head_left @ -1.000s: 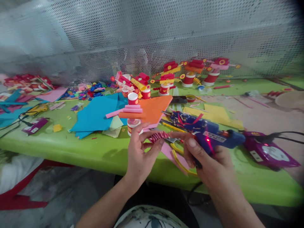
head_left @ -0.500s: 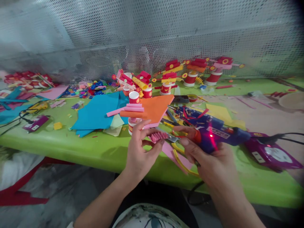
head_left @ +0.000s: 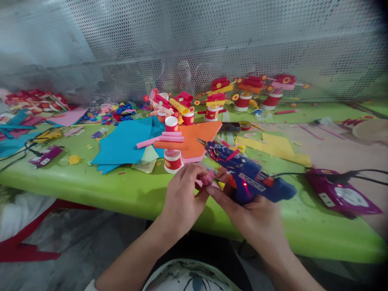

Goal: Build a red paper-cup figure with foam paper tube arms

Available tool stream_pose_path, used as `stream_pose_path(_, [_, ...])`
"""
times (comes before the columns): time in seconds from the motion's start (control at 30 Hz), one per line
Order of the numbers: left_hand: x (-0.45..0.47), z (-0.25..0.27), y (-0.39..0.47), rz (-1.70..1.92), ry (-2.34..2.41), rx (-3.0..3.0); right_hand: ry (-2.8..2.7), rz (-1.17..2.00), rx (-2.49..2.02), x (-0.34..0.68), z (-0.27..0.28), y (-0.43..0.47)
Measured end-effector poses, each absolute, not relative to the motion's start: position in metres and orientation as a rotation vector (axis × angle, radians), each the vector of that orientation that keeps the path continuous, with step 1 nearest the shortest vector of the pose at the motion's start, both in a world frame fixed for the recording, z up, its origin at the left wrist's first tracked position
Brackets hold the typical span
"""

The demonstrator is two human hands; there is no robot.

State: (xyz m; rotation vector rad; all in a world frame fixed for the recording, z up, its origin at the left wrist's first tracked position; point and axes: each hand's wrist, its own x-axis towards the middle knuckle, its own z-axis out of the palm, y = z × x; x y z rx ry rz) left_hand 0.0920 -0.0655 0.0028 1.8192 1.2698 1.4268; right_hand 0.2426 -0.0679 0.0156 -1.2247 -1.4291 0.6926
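Observation:
Between the fingertips of my left hand (head_left: 183, 198) is a small pink pleated paper strip (head_left: 207, 178), partly hidden by the fingers. My right hand (head_left: 253, 216) is wrapped round a blue glue gun (head_left: 247, 171) with a red light on its body and its nozzle pointing left. The right thumb and forefinger reach to the end of the pink strip; whether they also pinch it, I cannot tell. Just beyond my left hand stands a red-and-white paper cup (head_left: 173, 163), with orange and pink paper rolls (head_left: 169, 141) and a smaller cup (head_left: 171, 124) stacked above it.
Blue sheets (head_left: 121, 141) and an orange sheet (head_left: 201, 135) lie behind the cups. Several finished cup figures (head_left: 212, 113) line the back by the perforated metal panel (head_left: 194, 40). On the right are a purple power socket (head_left: 345, 196) with cables and yellow paper (head_left: 279, 147).
My right hand has moved left with the glue gun, bringing its fingertips up to my left hand. The pink strip looks more bunched and more covered by fingers.

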Motion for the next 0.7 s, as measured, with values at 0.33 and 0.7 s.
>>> stream_pose_path(0.33, [0.090,0.006,-0.066,1.473,1.164,1.687,-1.462,0.668,-1.237,0.245,0.008,-0.061])
stream_pose_path(0.7, [0.078,0.009,-0.060,1.505,1.091,1.244,-1.351,0.776,-1.305,0.272,0.022,-0.090])
